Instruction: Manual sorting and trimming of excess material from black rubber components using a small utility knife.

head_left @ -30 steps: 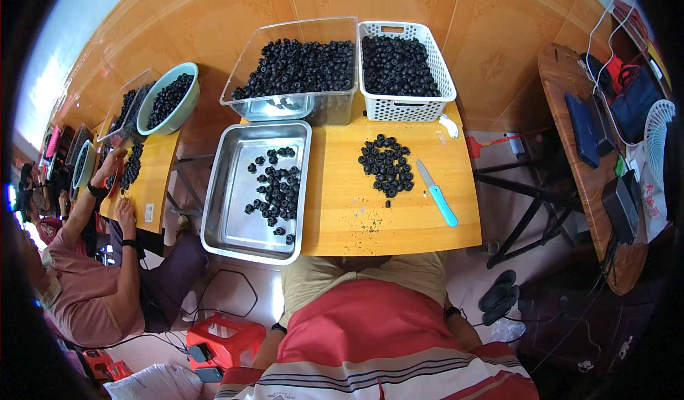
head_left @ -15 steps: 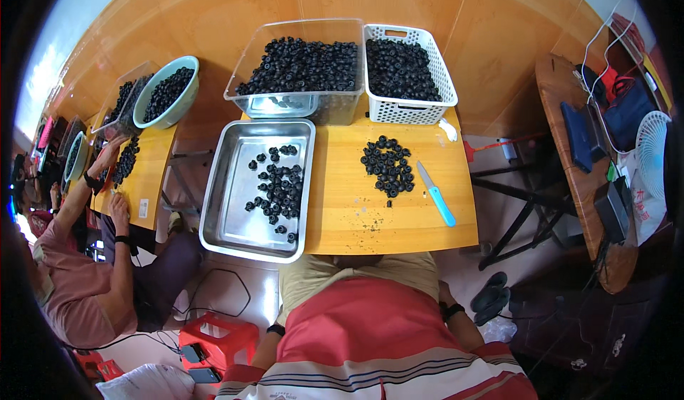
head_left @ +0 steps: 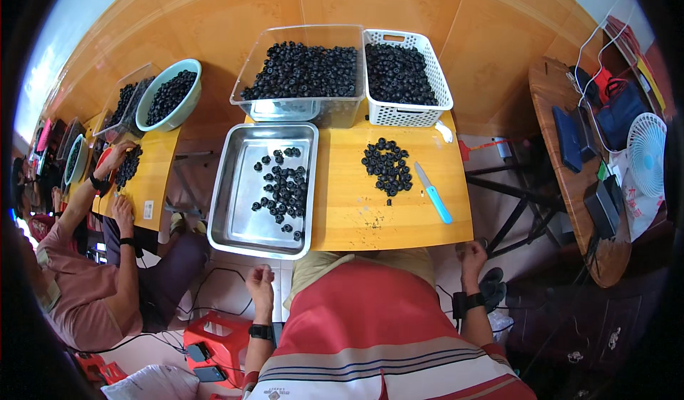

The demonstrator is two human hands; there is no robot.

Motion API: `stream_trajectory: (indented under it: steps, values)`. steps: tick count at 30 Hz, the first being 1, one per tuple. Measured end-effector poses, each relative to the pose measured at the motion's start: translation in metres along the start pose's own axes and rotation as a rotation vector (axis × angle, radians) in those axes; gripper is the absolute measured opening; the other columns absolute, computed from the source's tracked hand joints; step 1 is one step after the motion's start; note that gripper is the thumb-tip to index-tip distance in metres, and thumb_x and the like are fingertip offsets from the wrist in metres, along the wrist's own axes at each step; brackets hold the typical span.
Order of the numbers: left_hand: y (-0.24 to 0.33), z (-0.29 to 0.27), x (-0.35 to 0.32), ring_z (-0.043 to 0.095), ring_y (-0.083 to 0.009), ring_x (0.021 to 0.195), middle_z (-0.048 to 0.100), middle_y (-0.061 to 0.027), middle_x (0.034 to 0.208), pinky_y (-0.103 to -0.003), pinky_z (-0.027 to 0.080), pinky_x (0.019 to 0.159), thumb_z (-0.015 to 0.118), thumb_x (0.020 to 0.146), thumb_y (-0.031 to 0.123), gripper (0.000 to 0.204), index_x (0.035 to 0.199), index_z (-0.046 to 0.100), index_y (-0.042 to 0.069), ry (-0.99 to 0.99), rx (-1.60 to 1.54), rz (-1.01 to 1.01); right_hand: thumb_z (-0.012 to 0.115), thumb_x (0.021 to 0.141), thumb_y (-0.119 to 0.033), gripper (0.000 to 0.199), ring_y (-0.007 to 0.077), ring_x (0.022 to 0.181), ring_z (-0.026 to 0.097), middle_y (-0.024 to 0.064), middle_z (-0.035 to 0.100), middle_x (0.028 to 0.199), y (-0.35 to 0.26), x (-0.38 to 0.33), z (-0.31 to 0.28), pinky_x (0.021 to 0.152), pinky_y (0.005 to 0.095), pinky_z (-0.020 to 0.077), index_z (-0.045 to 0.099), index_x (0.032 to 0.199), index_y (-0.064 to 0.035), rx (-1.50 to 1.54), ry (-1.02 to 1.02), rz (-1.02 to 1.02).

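My left hand [head_left: 261, 280] hangs below the front of the table, just under the metal tray's near edge, its fingers loosely curled. Past the table's right front corner is my right hand [head_left: 472, 257], also with bent fingers; I see nothing in either. On the wooden table [head_left: 342, 207] lies a loose pile of small black round pieces [head_left: 387, 165], some showing a ring or hole. A knife [head_left: 434, 195] with a light blue handle rests right of the pile, blade pointing away. More of these pieces [head_left: 285, 193] sit in the shallow metal tray [head_left: 221, 222] on the left.
Behind stand a clear plastic bin [head_left: 299, 108] and a white perforated basket [head_left: 413, 114], both full of black pieces. At left, a co-worker [head_left: 85, 279] handles similar pieces near a pale green bowl [head_left: 192, 104]. A red stool [head_left: 214, 329] and a brown side table [head_left: 570, 179] flank me.
Both my hands have come up from beside my body toward the table's front edge, left and right. The view has shifted slightly; the knife, tray and pile lie as before.
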State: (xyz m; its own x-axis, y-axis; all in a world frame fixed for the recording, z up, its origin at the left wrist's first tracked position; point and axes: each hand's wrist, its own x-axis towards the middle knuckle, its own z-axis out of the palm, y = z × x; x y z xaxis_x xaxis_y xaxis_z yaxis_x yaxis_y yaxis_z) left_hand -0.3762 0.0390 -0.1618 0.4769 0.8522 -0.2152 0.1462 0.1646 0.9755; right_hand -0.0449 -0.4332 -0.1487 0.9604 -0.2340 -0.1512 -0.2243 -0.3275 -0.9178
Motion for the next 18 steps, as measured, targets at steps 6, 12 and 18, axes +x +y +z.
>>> stream_trajectory:
  steps: [6,12,18]
  values:
    - [0.091,0.019,-0.012,0.052,-0.0079,0.066,0.055,0.0,0.075,-0.023,0.043,0.062,0.062,0.101,0.016,0.016,0.092,0.056,0.004,0.303,0.216,0.288,0.064,0.096,-0.013,0.016,0.013,0.074,0.061,0.0035,0.065,0.086,-0.088,-0.017,-0.011,0.065,0.0269,0.0493,0.068,0.101,0.0021,-0.016,0.251,-0.282]
    - [0.137,0.048,-0.023,0.053,-0.0062,0.074,0.058,-0.0003,0.084,-0.021,0.045,0.069,0.063,0.1,0.011,0.009,0.099,0.058,0.003,0.254,0.221,0.416,0.068,0.091,-0.01,0.016,0.0198,0.079,0.063,0.0089,0.066,0.096,-0.159,-0.034,0.029,0.072,0.0302,0.0512,0.067,0.103,0.0009,-0.206,0.047,-0.657]
    - [0.173,0.06,-0.021,0.058,-0.0144,0.073,0.062,-0.0064,0.084,-0.027,0.048,0.068,0.069,0.093,0.004,0.007,0.094,0.063,0.001,0.179,0.42,0.647,0.075,0.083,-0.014,0.024,0.0333,0.091,0.064,0.0131,0.065,0.098,-0.197,-0.036,0.075,0.079,0.0403,0.052,0.067,0.104,-0.0044,-0.46,-0.117,-0.89]
